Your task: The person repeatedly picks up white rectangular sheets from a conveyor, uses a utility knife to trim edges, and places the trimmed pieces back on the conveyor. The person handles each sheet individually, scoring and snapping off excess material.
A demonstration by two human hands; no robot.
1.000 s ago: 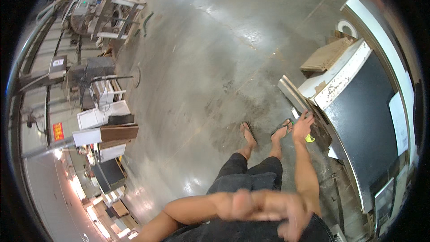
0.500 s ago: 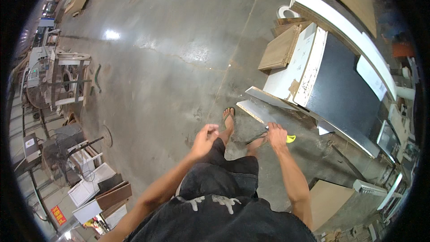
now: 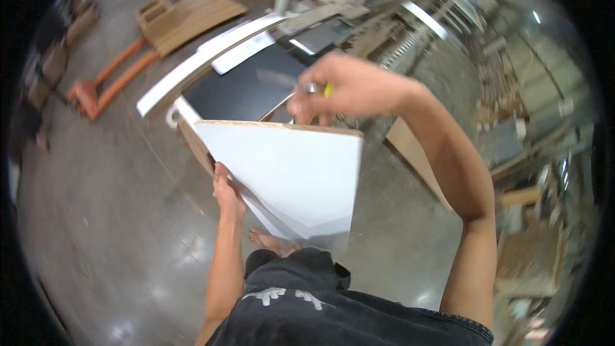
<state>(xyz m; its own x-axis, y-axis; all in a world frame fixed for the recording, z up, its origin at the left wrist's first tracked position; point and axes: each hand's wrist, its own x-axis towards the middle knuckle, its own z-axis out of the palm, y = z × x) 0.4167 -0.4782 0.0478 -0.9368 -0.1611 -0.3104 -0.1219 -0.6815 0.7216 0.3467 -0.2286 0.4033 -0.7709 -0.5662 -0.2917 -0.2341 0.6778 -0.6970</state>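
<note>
A white-faced board (image 3: 288, 166) with a bare wood-coloured top edge stands tilted up in front of my body. My left hand (image 3: 225, 189) is closed on its left side, thumb on the near face and the other fingers partly hidden. Above the top edge, my right hand (image 3: 339, 90) is closed round a yellow-handled tool with a flat metal blade (image 3: 277, 79) pointing left. Motion smears this hand and blade, so the exact kind of tool is unclear. The lower fingers are close to the board's top edge; whether they touch it I cannot tell.
Beyond the board lies a stack of panels with a black sheet (image 3: 250, 86) and a long white strip (image 3: 198, 57). An orange pallet jack (image 3: 93, 96) carries wooden boards (image 3: 192, 19) at the far left. A tan sheet (image 3: 416, 160) rests on the floor at right.
The view has swung round to the right. My left hand, empty before, now holds the white board, which is raised up. My right hand has risen above it with the yellow-handled tool.
</note>
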